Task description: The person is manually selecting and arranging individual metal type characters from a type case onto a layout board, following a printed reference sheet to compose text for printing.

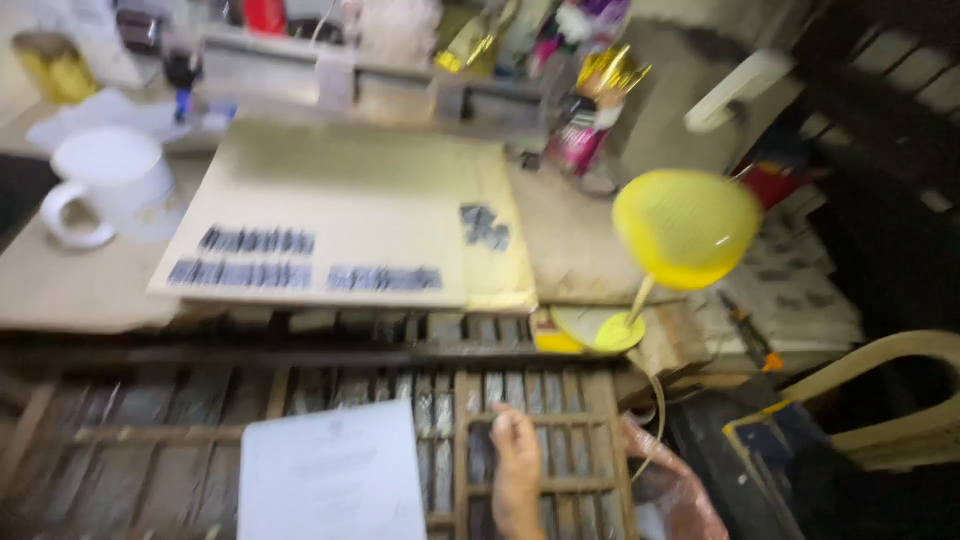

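- White mug [105,185], far left on the desk [60,290].
- Cream board [350,200] carrying rows of dark type pieces [255,241].
- White paper sheet [332,475] lying on the wooden type case [150,430].
- One hand [517,470], seemingly the right, reaching into the case's narrow compartments; picking appears underway, grip too blurred to tell.
- Yellow desk lamp [686,228], right.
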